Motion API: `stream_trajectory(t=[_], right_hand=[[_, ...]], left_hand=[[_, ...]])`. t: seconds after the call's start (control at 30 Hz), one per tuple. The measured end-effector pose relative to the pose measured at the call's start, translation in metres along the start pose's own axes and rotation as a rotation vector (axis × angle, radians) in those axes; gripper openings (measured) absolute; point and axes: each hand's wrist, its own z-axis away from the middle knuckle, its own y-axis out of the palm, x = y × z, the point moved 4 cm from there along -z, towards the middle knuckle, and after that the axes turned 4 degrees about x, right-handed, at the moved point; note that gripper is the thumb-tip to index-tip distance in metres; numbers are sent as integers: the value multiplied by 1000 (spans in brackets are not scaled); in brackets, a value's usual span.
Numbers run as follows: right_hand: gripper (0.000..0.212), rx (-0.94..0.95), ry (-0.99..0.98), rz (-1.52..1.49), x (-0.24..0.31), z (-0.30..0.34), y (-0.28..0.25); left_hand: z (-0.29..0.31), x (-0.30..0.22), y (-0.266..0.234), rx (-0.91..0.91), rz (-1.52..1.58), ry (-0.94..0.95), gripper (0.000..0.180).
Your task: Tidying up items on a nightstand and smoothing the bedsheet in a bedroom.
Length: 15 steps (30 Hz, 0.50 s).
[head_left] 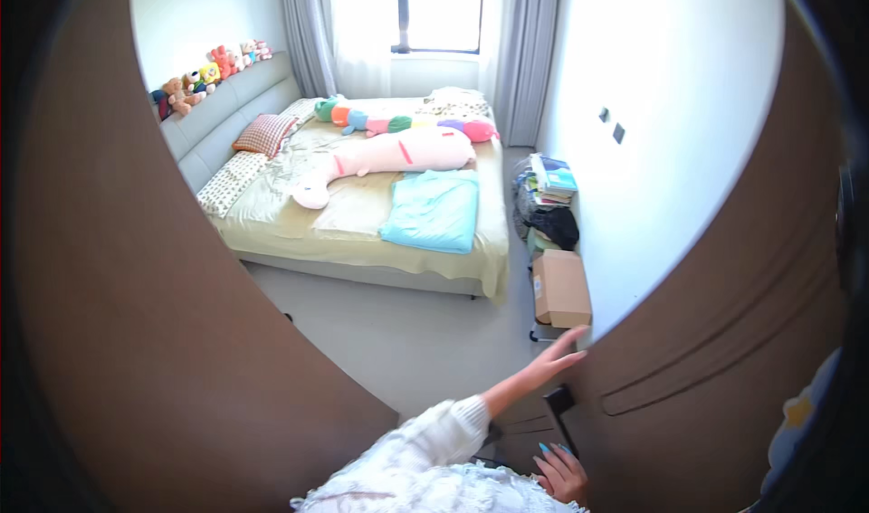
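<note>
A brown door [688, 368] stands at my right, with a dark lever handle [559, 404] on it. My left arm, in a white fluffy sleeve, crosses in front of me toward the door. My left hand [554, 357] has its fingers stretched out by the door's edge; contact with it is hard to make out. Below the handle is my right hand [563, 477], with light blue nails. Its fingers are apart and slightly bent near the lever's lower end, and I see nothing held in them.
Beyond the doorway is a bed [362, 260] with a pink long plush toy [407, 154], a light blue folded quilt [433, 210] and pillows. A cardboard box [561, 289] and stacked books [554, 178] line the right wall. Another brown panel [172, 332] fills the left.
</note>
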Motion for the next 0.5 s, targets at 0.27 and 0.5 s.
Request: stream_trajectory(t=[0.27, 0.5], right_hand=[[27, 67, 250, -287, -76, -102, 117], [33, 645, 633, -401, -158, -193, 190]], left_hand=[[-132, 30, -9, 462, -287, -149, 73], [-165, 81, -62, 866, -174, 136, 74]])
